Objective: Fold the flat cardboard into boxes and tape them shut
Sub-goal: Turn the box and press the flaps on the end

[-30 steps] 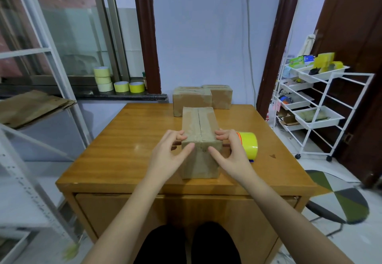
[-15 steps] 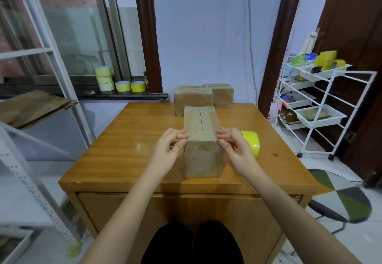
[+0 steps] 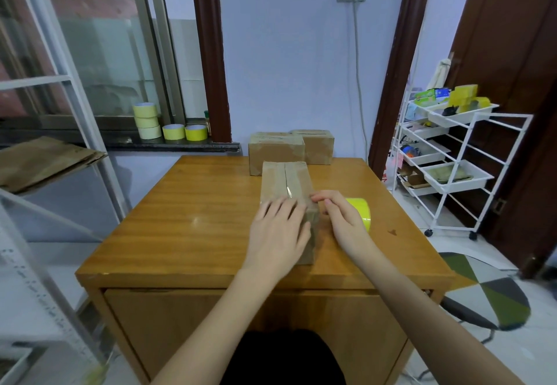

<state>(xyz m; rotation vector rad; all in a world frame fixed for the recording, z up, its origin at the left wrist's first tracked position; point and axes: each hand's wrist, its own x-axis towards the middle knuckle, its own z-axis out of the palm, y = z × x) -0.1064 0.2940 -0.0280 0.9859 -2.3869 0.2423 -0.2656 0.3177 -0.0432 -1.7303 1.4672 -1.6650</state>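
The box [image 3: 289,194] stands near the front of the wooden table [image 3: 187,218], its taped seam now pressed flat by the left hand [image 3: 278,233], moved up from its side. The right hand [image 3: 340,218], fingers loosely curled, touches its right edge, gripping nothing. The sealing looks nearly finished; the yellow tape roll [image 3: 360,212] lies beside it.

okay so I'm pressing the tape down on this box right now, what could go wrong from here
Your left hand lies flat over the near end of the box, so the tape strip could crease or trap air there. The yellow tape roll sits right behind your right hand and might get knocked and roll across the table. Pushing forward could also slide the box into the two finished boxes.
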